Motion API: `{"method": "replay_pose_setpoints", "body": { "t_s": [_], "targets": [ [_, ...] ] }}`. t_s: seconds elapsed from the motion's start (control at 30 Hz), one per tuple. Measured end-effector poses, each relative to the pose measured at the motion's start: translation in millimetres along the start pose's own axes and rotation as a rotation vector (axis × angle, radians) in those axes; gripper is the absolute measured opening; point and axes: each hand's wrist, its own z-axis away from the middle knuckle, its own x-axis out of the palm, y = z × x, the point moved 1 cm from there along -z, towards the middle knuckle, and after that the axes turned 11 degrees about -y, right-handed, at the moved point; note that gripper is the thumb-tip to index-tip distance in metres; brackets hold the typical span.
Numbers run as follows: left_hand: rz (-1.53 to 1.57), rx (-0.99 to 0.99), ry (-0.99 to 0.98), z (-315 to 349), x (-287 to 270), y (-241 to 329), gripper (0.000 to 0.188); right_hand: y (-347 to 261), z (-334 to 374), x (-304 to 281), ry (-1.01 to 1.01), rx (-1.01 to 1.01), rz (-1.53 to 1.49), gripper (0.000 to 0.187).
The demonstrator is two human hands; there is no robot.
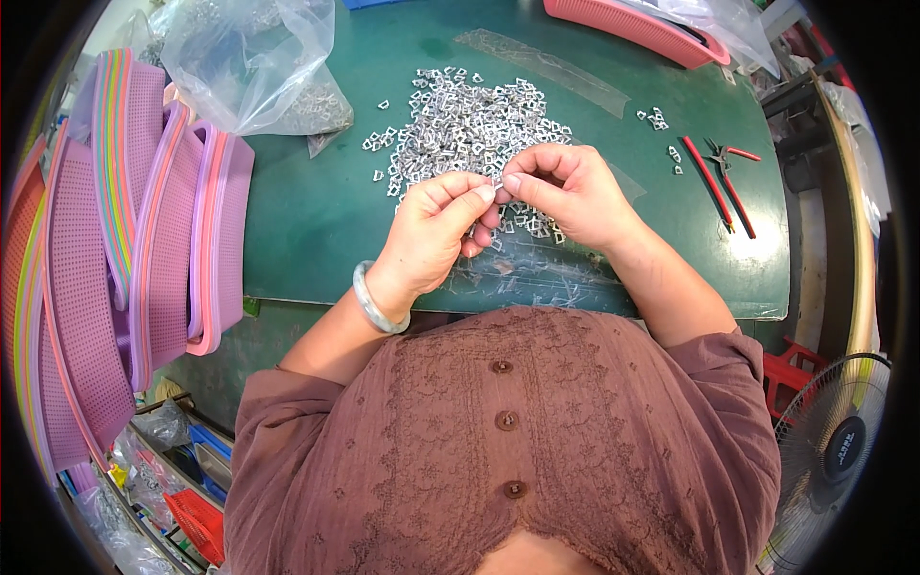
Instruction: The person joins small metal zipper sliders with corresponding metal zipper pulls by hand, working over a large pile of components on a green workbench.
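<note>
A heap of small silver metal buckle-like pieces is spread on the green table. My left hand, with a pale bangle on its wrist, is closed in a pinch at the near side of the heap. Against its fingertips, my right hand pinches with thumb and forefinger. Between the two sets of fingertips shows a bit of one small metal piece, mostly covered by the fingers. Which hand bears more of it I cannot tell.
Red-handled pliers and a red-and-black rod lie at the right, by a few loose pieces. A clear plastic bag stands far left. Stacked pink and purple baskets crowd the left edge. A fan is lower right.
</note>
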Motion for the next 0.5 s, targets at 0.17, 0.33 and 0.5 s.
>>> {"method": "replay_pose_setpoints", "body": {
  "t_s": [0.17, 0.33, 0.5],
  "targets": [
    [-0.153, 0.05, 0.031, -1.6, 0.4, -2.4, 0.014, -3.2, 0.9, 1.5, 0.031, 0.032, -0.051, 0.011],
    [-0.171, 0.035, 0.071, -0.5, 0.2, 2.1, 0.014, -1.8, 2.0, -1.5, 0.029, 0.074, -0.005, 0.01],
    [-0.074, -0.006, 0.066, -2.4, 0.3, 2.6, 0.013, -2.3, 2.0, -0.7, 0.037, 0.09, 0.065, 0.009]
  ]
}}
